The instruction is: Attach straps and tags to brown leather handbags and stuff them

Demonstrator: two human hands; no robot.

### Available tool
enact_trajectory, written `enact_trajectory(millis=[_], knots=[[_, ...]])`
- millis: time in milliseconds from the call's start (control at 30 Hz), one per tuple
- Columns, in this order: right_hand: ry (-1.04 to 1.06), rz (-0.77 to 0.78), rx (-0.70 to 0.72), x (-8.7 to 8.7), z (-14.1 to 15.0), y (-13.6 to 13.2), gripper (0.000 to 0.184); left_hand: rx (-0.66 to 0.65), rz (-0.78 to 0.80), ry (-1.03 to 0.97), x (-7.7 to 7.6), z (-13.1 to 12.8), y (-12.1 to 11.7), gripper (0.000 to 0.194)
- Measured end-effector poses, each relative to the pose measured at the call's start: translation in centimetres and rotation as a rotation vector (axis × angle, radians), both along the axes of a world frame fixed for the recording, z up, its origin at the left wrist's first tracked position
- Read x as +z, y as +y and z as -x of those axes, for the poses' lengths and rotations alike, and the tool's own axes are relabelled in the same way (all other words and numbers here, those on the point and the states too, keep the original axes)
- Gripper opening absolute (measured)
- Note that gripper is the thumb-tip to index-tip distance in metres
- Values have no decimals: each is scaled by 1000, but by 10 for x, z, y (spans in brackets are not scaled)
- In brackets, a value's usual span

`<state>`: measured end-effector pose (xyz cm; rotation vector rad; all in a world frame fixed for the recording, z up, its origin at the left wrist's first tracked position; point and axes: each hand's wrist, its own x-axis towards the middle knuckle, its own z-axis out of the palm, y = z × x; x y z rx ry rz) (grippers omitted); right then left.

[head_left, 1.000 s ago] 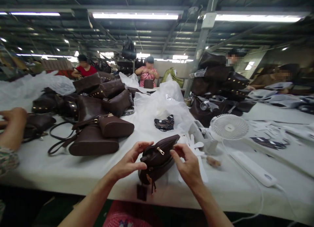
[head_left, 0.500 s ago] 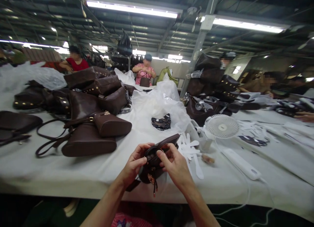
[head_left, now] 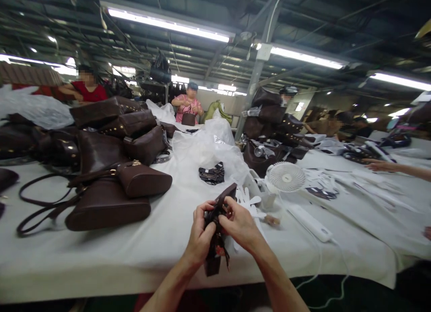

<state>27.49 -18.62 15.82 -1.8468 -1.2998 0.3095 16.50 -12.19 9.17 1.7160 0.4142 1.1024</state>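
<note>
A small dark brown leather bag (head_left: 213, 263) is held upright between my two hands, above the near part of the table. My left hand (head_left: 201, 235) grips its left side, the thumb pressed against the front. On the other side, my right hand (head_left: 241, 221) pinches the bag near its upper edge. The fingers of both hands meet close together at the opening and cover much of it. From the front hangs a reddish metallic charm (head_left: 220, 250) with thin dark cords.
Brown leather bags (head_left: 107, 206) are heaped at left. Crumpled clear plastic (head_left: 208, 143) and black labelled pieces (head_left: 212, 173) lie ahead. White plastic strips (head_left: 247, 197), a white fan (head_left: 286, 176) and a power strip (head_left: 311, 222) are at right. A co-worker's hand (head_left: 382, 165) reaches in far right.
The small bag has been turned narrower and more upright, and my thumbs have come closer together. My view has swung to the right. A co-worker's arm at right shows more.
</note>
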Motion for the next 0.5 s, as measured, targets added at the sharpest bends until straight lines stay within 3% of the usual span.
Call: enact_trajectory(millis=[100, 167, 300, 367, 500], knots=[[112, 5, 87, -2, -9, -5, 27, -91, 89, -51, -1, 0, 1, 29], [81, -39, 47, -5, -9, -8, 24, -86, 116, -68, -1, -3, -1, 28], [-195, -165, -167, -9, 1, -11, 8, 49, 84, -64, 0, -16, -10, 31], [-378, -201, -265, -11, 6, -12, 10, 126, 47, -59, 0, -22, -14, 32], [-565, -203, -257, -17, 9, -13, 17, 163, -13, -76, -2, -25, -17, 31]])
